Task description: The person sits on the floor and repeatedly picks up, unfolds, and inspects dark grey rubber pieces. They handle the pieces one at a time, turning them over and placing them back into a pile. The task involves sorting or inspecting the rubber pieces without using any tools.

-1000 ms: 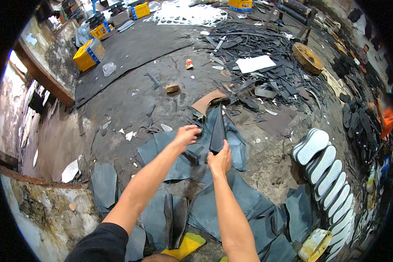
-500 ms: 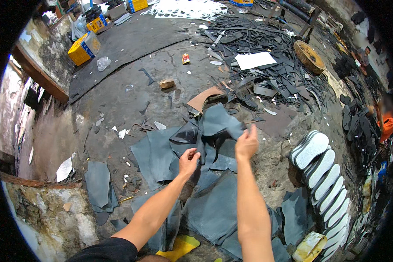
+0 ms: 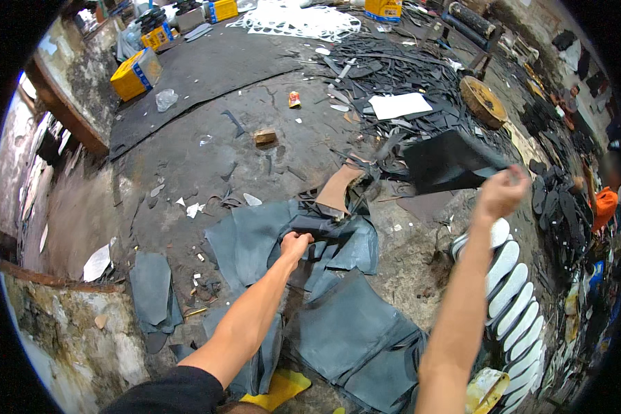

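My right hand, slightly blurred, is raised at the right and closed on the edge of a black, flexible sheet, which hangs off to its left above the scraps. My left hand is closed at the pile in the middle, its fingers on a dark folded sheet. Around that hand lie blue-grey sheets, overlapping on the floor. Closer to me spreads a larger stack of similar grey sheets. A curved brown offcut rests just beyond the pile.
Beyond lies a large heap of black offcuts with a white sheet on it. A round wooden block stands beside the heap. White-topped soles form a row at right. Yellow boxes and a small brick-like block are farther off.
My right hand has swung right and up, carrying the sheet away from the pile. My left hand has stayed near the pile, its fingers now closed on the dark folded sheet.
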`<state>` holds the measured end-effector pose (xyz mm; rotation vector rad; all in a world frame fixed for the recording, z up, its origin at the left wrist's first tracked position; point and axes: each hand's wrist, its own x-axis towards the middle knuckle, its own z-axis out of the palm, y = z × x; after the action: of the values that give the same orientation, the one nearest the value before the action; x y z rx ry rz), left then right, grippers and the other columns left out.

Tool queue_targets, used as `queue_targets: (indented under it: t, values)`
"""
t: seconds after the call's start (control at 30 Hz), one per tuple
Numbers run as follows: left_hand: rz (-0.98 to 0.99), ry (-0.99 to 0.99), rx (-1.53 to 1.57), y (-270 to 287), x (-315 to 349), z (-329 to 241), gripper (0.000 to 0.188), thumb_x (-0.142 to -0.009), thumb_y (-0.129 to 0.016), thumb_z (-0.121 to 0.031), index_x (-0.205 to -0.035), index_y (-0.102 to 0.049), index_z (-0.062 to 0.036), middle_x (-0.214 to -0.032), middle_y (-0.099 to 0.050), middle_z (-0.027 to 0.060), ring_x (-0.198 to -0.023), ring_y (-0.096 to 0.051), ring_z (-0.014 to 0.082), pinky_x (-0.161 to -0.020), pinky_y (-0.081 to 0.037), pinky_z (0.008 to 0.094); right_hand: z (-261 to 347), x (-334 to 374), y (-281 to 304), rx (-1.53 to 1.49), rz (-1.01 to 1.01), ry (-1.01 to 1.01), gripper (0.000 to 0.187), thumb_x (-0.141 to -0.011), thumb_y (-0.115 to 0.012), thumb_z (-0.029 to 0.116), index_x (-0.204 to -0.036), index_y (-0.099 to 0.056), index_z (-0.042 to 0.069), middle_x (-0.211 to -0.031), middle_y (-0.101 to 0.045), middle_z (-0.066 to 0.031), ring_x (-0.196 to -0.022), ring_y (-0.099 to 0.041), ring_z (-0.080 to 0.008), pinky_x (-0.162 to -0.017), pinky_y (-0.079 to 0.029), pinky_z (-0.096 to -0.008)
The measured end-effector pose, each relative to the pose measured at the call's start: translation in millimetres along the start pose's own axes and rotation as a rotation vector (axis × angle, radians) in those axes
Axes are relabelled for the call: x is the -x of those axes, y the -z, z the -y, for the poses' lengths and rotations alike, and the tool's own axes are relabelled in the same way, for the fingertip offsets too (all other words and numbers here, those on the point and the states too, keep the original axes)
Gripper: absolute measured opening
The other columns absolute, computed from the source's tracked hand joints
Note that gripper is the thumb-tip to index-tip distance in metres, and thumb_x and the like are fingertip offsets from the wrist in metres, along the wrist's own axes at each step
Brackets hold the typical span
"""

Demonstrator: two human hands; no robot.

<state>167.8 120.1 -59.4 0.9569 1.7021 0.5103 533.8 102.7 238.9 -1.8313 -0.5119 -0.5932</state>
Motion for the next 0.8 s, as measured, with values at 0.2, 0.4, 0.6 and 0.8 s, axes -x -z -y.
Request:
queue_targets:
  t: [0.2,0.4,0.6,0.8]
  values:
    - [0.004,-0.398,-0.816,31.0,32.2,-31.3,0.043,-0.084,-0.076,-0.044,-0.086,-0.079,-0.0008,-0.082,-0.076,0.0207,-0.084,-0.076,0.0318,-0.081,-0.058,0.0438,66.7,-79.6,54.6,0.037,0.490,0.480,0.025,-0.098,-0.066,0.022,-0.119,-0.067,0.007,-0.078,-0.074,-0.0129,-0.072,-0.071,-0.0184,-0.071,-0.053,-0.0342]
    - [0.779,-0.093,0.188,22.3,151.2,-44.4,0.041,-0.104,-0.058,-0.039,-0.111,-0.075,-0.0022,-0.105,-0.077,0.0110,-0.102,-0.074,0.0246,-0.087,-0.059,0.0390,86.5,26.8,104.0,-0.183,0.440,0.763,0.015,-0.097,-0.063,0.012,-0.105,-0.074,0.006,-0.098,-0.075,-0.0172,-0.086,-0.073,-0.0345,-0.071,-0.056,-0.0424]
    - [1.023,-0.230,1.455,27.3,211.6,-38.1,0.054,-0.106,-0.050,-0.041,-0.152,-0.046,-0.0118,-0.162,-0.039,0.0123,-0.153,-0.031,0.0374,-0.122,-0.026,0.0648,95.0,255.1,249.9,-0.388,0.981,1.156,0.029,-0.083,-0.066,0.023,-0.109,-0.074,0.011,-0.080,-0.055,0.0020,-0.075,-0.059,-0.0150,-0.066,-0.047,-0.0312]
    - [1.295,-0.077,1.338,91.8,256.9,-83.5,0.071,-0.104,-0.049,-0.049,-0.163,-0.028,-0.0146,-0.169,-0.023,0.0117,-0.156,-0.022,0.0390,-0.123,-0.020,0.0689,87.7,251.4,306.7,-0.428,0.956,0.567,0.040,-0.097,-0.065,0.044,-0.118,-0.072,0.011,-0.096,-0.067,-0.0067,-0.092,-0.064,-0.0228,-0.083,-0.052,-0.0364]
